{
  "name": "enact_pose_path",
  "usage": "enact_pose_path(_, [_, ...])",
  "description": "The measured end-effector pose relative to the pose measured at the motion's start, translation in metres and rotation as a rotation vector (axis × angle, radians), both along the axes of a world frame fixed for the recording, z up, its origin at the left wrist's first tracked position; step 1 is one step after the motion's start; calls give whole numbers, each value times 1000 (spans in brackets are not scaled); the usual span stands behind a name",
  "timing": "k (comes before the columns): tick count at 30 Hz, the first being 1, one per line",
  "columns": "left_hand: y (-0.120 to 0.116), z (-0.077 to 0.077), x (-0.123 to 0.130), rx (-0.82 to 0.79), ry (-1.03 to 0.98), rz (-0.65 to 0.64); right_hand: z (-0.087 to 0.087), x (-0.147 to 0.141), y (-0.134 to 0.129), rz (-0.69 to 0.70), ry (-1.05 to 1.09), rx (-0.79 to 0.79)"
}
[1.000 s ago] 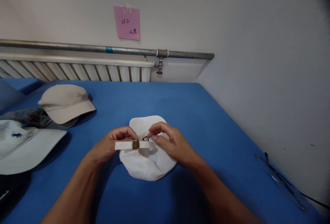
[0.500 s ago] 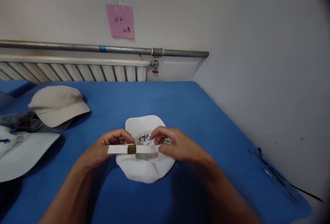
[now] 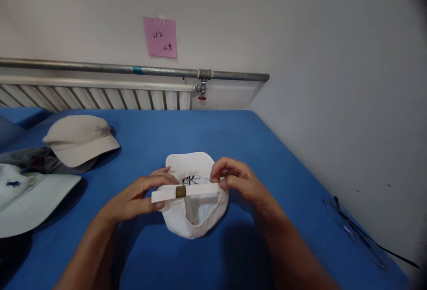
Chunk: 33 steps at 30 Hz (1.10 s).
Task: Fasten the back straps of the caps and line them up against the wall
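Observation:
A white baseball cap (image 3: pixel 189 160) lies on the blue table, brim pointing away from me and its back opening facing me. Across that opening runs the cap's white strap (image 3: pixel 202 189) with a brass-coloured buckle (image 3: pixel 180 191). My left hand (image 3: pixel 140 195) holds the strap's free end side, thumb below and fingers above, left of the buckle. With thumb and forefinger, my right hand (image 3: pixel 235 178) pinches the strap where it meets the cap's right side. Dark lettering shows inside the cap; my fingers hide parts of the strap's ends.
To the left lie a beige cap (image 3: pixel 78 130), a white cap with a dark logo (image 3: pixel 31 196) and a grey cap (image 3: pixel 25 159) partly under them. Eyeglasses (image 3: pixel 356 232) rest near the blue table's (image 3: pixel 213 130) right edge. A radiator (image 3: pixel 140 98) and pipe (image 3: pixel 100 67) line the wall.
The strap is lifted and tilted, so the back opening now shows wider below it. My left thumb has moved under the strap. My right hand has shifted right, to the strap's right end.

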<state>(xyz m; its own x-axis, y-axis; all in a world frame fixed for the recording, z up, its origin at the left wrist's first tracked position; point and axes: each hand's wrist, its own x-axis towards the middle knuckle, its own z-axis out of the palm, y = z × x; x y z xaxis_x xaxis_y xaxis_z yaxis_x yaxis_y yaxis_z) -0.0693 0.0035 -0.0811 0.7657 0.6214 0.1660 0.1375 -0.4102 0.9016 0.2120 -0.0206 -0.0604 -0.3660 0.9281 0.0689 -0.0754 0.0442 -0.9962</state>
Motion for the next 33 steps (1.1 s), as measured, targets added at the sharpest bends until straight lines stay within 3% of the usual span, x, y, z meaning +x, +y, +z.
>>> enact_pose_path(8, [-15, 8, 3, -140, 33, 196, -5, 0, 4, -97, -73, 22])
enact_pose_path(17, [-20, 12, 11, -204, 41, 194, -10, -5, 9, -84, -184, 37])
enact_pose_path(22, [-21, 8, 17, -319, -6, 174, 8, -16, -10, -128, -351, 277])
enact_pose_path(26, [-23, 5, 20, -345, -56, 106, 21, -32, -26, 27, -558, 530])
enact_pose_path(29, [-23, 4, 20, -326, -38, 85, 22, -38, -29, 133, -634, 501])
enact_pose_path(33, [-23, 4, 20, -323, -27, 57, 15, -38, -26, 164, -593, 390])
